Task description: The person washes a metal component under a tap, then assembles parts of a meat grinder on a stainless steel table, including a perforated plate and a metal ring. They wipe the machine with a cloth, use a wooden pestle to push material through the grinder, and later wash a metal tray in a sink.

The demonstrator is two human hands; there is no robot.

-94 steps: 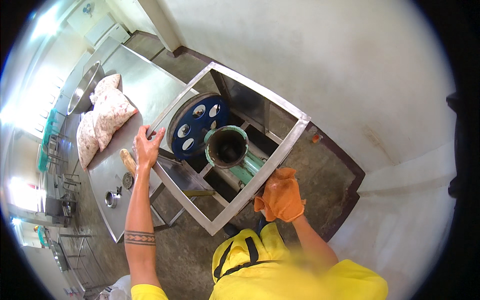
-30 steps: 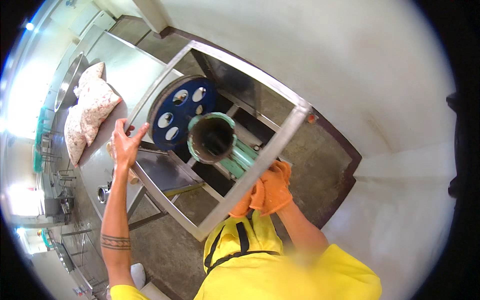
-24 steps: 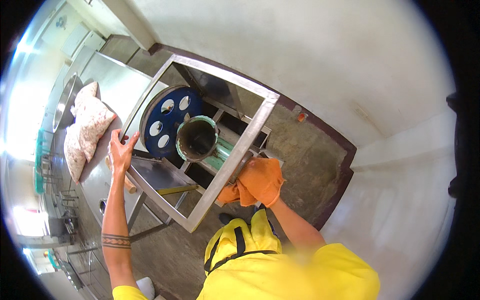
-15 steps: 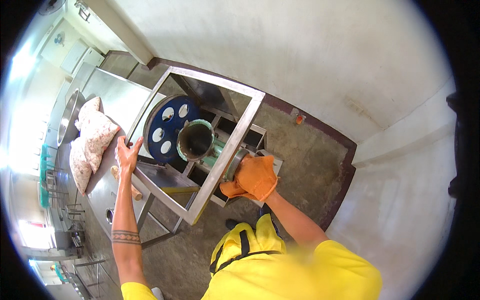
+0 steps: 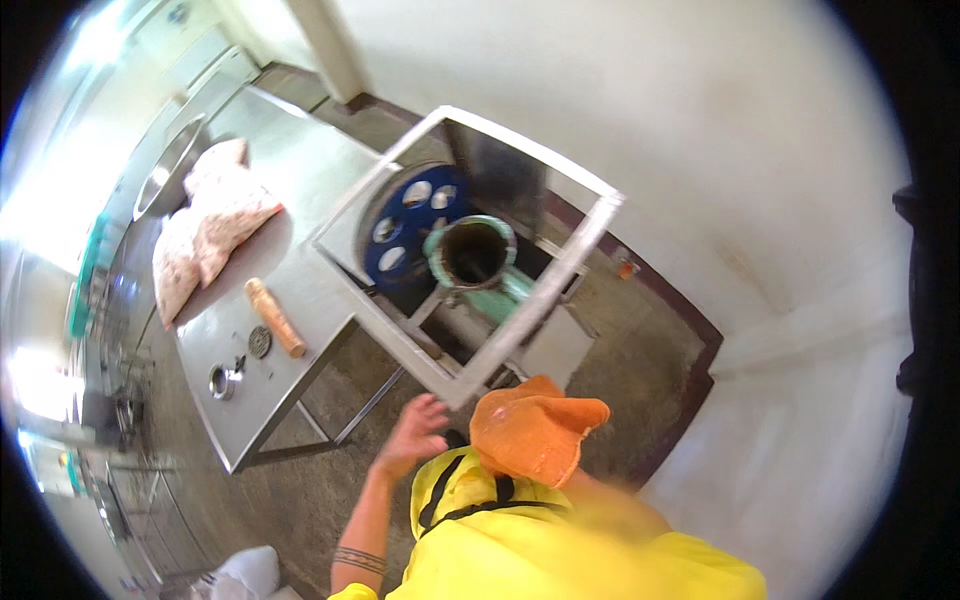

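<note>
My left hand (image 5: 412, 440) is in front of my body, just below the near corner of the metal frame (image 5: 455, 385). Its fingers are apart and hold nothing. An orange cloth (image 5: 535, 425) wraps my right hand (image 5: 578, 480), close to my yellow shirt. The cloth hides those fingers and anything else under it. Inside the frame sits a green meat grinder (image 5: 495, 300) with a round, dark feed opening (image 5: 475, 252). A blue wheel (image 5: 410, 215) with round holes stands beside it. The frame's bar crosses in front of the grinder's outlet end.
A steel table (image 5: 330, 190) on the left bears bags of pale, reddish-flecked meat (image 5: 215, 215), a steel bowl (image 5: 170, 170), a wooden pusher (image 5: 275, 318), a perforated disc (image 5: 259, 342) and a metal ring (image 5: 221, 382). A pale wall (image 5: 780, 200) rises at the right.
My left hand has left the metal frame and moved down toward my body. The cloth-wrapped right hand has drawn back from the grinder's outlet. My view has shifted, uncovering the table's small parts.
</note>
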